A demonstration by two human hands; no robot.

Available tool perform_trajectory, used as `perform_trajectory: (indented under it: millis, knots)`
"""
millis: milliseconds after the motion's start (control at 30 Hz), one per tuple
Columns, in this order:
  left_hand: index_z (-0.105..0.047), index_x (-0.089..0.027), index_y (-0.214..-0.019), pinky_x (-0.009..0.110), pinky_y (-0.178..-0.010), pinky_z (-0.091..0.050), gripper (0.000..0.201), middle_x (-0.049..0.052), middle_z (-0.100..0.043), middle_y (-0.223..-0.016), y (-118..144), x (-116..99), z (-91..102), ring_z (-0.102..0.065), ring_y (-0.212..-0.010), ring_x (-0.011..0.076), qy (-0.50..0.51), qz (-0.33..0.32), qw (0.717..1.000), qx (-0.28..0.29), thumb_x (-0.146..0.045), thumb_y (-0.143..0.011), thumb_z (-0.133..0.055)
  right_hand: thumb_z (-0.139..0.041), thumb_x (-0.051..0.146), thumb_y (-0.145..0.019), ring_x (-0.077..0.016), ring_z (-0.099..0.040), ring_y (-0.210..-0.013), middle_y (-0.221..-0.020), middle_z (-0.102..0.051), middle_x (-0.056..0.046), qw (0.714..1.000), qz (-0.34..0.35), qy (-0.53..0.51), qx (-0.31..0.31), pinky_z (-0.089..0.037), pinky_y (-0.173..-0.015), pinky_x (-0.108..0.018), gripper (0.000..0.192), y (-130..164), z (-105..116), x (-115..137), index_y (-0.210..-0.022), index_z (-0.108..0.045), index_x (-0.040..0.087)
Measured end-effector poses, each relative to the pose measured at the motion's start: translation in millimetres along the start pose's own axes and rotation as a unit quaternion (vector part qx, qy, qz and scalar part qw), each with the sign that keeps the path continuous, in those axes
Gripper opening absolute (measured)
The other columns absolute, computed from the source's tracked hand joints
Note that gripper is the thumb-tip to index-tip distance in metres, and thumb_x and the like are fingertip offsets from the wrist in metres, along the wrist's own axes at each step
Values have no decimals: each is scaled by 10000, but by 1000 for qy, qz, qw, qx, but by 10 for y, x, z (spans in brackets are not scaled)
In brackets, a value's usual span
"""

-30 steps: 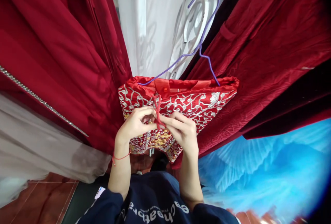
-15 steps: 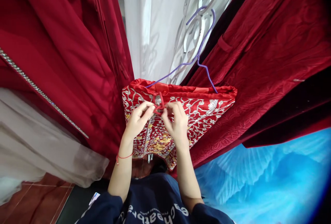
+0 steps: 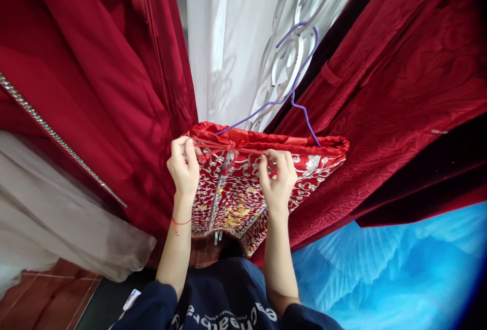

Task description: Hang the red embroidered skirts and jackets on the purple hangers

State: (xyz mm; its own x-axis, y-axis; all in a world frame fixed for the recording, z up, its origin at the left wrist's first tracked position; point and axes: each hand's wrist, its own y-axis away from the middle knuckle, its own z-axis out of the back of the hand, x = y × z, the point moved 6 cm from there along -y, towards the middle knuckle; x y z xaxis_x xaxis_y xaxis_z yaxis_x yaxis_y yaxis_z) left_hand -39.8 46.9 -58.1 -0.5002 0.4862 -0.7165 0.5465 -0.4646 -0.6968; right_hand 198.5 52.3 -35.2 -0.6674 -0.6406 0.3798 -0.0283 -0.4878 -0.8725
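Note:
A red garment (image 3: 243, 188) with silver and gold embroidery hangs by its red satin waistband from a purple wire hanger (image 3: 294, 81). At its front, a red drawstring (image 3: 230, 145) is knotted at the middle, with a loop dangling below the knot. My left hand (image 3: 184, 167) pinches one side of the drawstring at the garment's left edge. On the other side, my right hand (image 3: 279, 175) pinches another stretch of it between thumb and fingers. The drawstring is pulled straight between both hands and the knot.
Dark red drapes (image 3: 125, 66) hang on the left, edged by a rhinestone trim (image 3: 64, 142). Patterned red fabric (image 3: 380, 106) hangs on the right, above blue cloth (image 3: 361, 264). The hanger's hook catches on a white scrolled metal frame (image 3: 291, 61).
My hands have moved apart, the left one outward to the left and the right one to the right. The drawstring is now stretched, with its knot drawn up at the waistband.

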Motion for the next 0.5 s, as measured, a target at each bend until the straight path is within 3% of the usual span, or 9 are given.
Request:
perform_trajectory:
  millis: [133,267,367,433,500]
  knots:
    - [-562,-184,-914,189,-569,-416,245,-22,-633,-635,-77,9,78,-599,-547,84,-47,-12,997,-59,-380,-1012,-454,-564,181,-934,-144,-621,-797,-882,-651,-45,999,26,22,-40,-495,-699,-271,79,-8,82,-28,-959,-638,193]
    - [-589,-189,-956,186,-523,-425,276,-2,-660,-723,-90,113,48,-609,-579,94,42,-9,999,31,-411,-1013,-435,-582,165,-928,-142,-627,-803,-941,-651,-55,999,13,12,-34,-517,-695,-274,98,35,152,-21,-995,-648,193]
    - [-645,-195,-1053,202,-552,-481,278,48,-713,-947,-29,81,16,-653,-729,130,88,-62,987,119,-397,-981,-467,-615,172,-913,-160,-621,-857,-1031,-622,-70,999,29,-1,-19,-532,-713,-302,199,76,138,105,-1108,-634,209]
    - [-656,-197,-1119,218,-603,-521,287,66,-715,-1066,37,10,-26,-660,-807,149,70,-109,978,165,-382,-910,-586,-638,177,-906,-168,-606,-892,-1042,-596,-64,998,68,-4,-11,-533,-741,-319,273,90,63,248,-1172,-621,236]
    - [-649,-200,-1159,216,-612,-531,355,61,-717,-1083,89,-49,-70,-651,-765,133,19,-133,976,172,-352,-842,-695,-645,183,-910,-166,-585,-883,-1020,-574,-57,993,113,11,-1,-518,-746,-322,311,84,-67,391,-1211,-617,259]
